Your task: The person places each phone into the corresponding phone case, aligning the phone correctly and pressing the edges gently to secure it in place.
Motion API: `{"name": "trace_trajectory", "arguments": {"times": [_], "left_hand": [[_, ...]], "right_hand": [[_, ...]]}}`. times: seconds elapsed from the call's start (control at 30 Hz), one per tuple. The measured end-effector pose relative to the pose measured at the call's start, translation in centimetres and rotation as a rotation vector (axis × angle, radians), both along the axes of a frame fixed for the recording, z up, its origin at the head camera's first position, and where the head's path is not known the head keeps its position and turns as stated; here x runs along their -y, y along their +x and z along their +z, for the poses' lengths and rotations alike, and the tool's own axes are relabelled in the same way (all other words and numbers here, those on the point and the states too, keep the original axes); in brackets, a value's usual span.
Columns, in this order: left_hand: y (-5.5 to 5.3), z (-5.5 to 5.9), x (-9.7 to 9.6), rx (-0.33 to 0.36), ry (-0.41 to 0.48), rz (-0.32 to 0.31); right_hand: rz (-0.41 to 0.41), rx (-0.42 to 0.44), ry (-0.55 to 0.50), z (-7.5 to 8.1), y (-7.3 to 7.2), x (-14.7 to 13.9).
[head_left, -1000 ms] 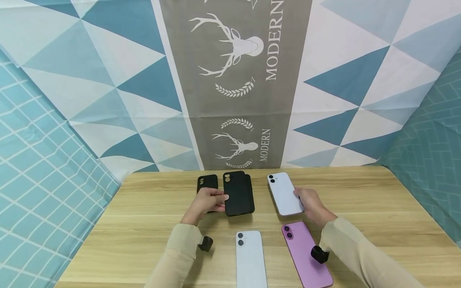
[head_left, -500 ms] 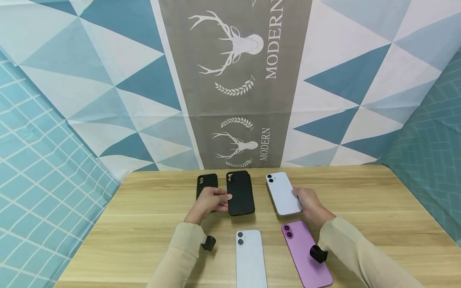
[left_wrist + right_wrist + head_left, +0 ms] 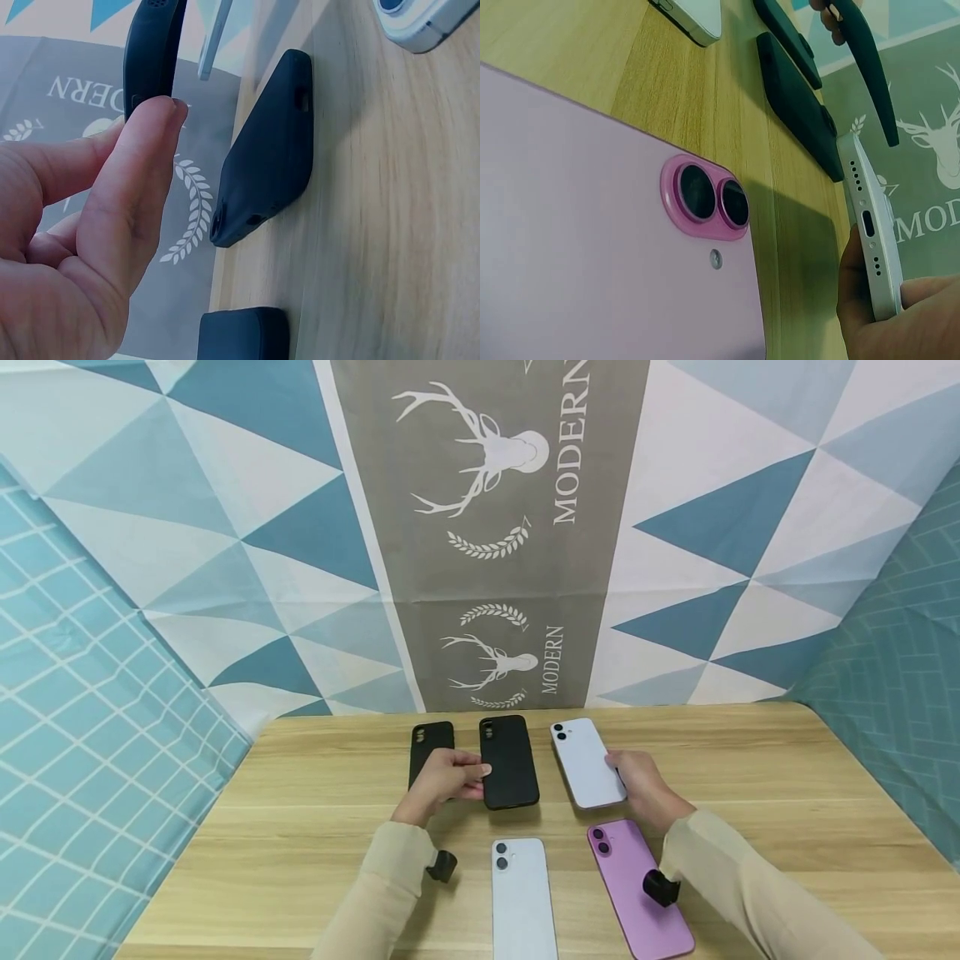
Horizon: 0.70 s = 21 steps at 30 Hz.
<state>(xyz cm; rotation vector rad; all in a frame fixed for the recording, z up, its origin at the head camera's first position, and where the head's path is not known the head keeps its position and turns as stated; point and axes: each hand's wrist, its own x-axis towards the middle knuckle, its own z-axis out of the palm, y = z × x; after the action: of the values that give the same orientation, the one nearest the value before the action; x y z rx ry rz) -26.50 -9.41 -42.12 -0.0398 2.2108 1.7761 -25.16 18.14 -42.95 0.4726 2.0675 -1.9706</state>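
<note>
My left hand (image 3: 446,779) pinches a black phone case (image 3: 511,763) along its left edge, thumb on top. In the left wrist view this case (image 3: 154,56) is lifted clear of the table, and a second black case (image 3: 274,139) lies below it. From the head, the held case hides that one. My right hand (image 3: 648,787) grips a white phone (image 3: 588,764) by its right side. The right wrist view shows this phone (image 3: 874,225) raised, its charging port facing the camera. A third black case (image 3: 431,742) lies behind my left hand, partly covered.
Nearer me, another white phone (image 3: 522,893) and a pink phone (image 3: 637,889) lie on the wooden table (image 3: 300,860), camera side up. My right forearm passes over the pink phone's edge. A patterned cloth backdrop (image 3: 487,568) hangs along the table's far edge.
My left hand has moved the held case rightward, and it now covers the case beneath, which earlier showed at its right edge. My right hand has shifted slightly left with the white phone.
</note>
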Motion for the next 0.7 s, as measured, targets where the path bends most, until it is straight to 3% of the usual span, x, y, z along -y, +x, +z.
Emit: {"name": "trace_trajectory", "arguments": {"times": [0.7], "left_hand": [[-0.1, -0.2, -1.0, -0.002, -0.007, -0.038]], "right_hand": [[-0.006, 0.005, 0.006, 0.3, 0.3, 0.7]]}}
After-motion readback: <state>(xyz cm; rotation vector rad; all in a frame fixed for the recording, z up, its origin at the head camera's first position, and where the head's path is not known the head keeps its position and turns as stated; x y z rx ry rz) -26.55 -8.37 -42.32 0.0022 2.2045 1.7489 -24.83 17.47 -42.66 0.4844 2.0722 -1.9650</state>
